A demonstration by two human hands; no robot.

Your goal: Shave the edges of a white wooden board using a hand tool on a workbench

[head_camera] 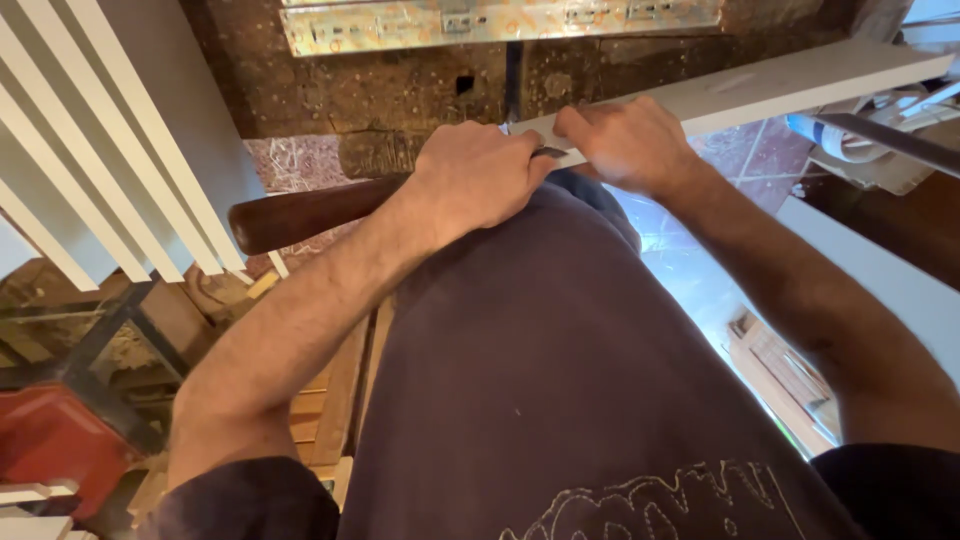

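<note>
My left hand (470,180) is closed around a tool with a long dark brown wooden handle (300,215) that sticks out to the left. The tool's dark metal tip (548,153) meets the near end of a long white board (760,88). My right hand (625,145) grips that end of the board, fingers curled over its edge. The board runs up and to the right. Below both hands my dark shirt (560,380) fills the middle of the view.
A rusty dark surface (400,90) with a shiny metal strip (480,20) lies beyond the hands. White slats (100,160) lean at the left. A red object (50,440) and wooden planks (330,400) sit low left; a patterned tile floor (760,155) shows at right.
</note>
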